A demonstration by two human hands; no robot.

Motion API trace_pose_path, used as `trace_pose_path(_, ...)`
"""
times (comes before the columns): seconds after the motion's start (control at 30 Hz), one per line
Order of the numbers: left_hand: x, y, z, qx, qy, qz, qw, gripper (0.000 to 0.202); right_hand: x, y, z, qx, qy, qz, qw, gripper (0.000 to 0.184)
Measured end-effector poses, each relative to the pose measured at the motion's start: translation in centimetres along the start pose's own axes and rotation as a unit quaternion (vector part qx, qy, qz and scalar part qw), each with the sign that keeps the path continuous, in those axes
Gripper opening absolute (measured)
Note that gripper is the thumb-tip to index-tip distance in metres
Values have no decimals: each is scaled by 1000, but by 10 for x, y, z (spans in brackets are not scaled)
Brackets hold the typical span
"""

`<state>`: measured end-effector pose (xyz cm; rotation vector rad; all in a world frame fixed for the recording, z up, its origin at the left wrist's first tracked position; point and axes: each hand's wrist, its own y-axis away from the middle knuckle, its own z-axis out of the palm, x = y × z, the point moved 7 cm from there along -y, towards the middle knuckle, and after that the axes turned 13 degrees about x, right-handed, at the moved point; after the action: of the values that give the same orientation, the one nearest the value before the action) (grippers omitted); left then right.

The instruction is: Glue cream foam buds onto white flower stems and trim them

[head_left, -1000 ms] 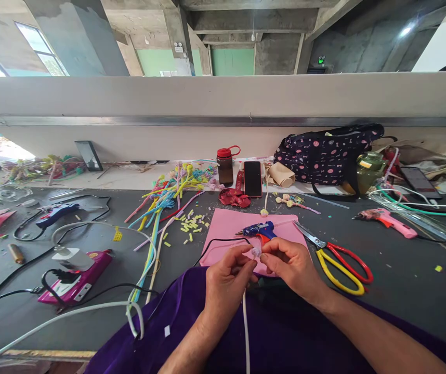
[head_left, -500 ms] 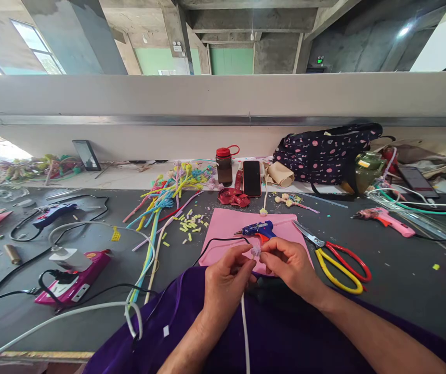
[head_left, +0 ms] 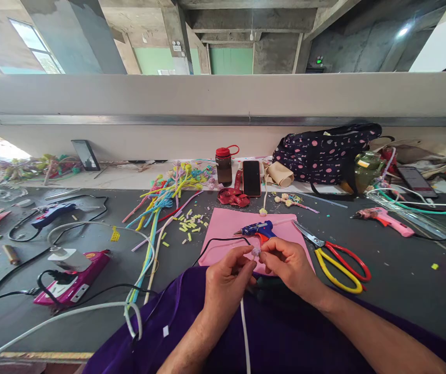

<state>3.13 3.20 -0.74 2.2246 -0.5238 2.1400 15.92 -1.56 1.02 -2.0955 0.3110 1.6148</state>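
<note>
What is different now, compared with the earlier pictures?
The view turned slightly right; a yellow loop at the far right edge in the earliest picture is gone. Nothing was taken up or let go: the left hand and right hand still hold the small lilac piece. The blue glue gun, pink sheet and scissors stayed put.

Just beyond our fingers (head_left: 239, 253), the blue glue gun (head_left: 254, 228) lies across the pink sheet (head_left: 218, 221) and blocks a low reach forward. The gun's black cord (head_left: 217, 240) runs out to their left, where we also meet the long strips (head_left: 156, 224) and, farther off, the power strip (head_left: 70, 292). To their right, the scissors (head_left: 329, 245) lie in our way; past these, we have a broad open stretch of bench (head_left: 406, 291) to pass over.
</note>
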Motion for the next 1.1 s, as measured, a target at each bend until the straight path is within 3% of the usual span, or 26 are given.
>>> trace_pose_path(0.7, 1, -1, 1, -7, -3, -2, 1000, 19, 2, 2, 2, -11, -23, 21, 999, 17)
trace_pose_path(0.9, 0, -4, -2, 7, 30, -65, 997, 32, 6, 3, 3, -24, -65, 40, 997, 18)
trace_pose_path(1.1, -9, -6, -1, -48, 163, -197, 966, 43, 9, 5, 5, -26, -37, 29, 999, 16)
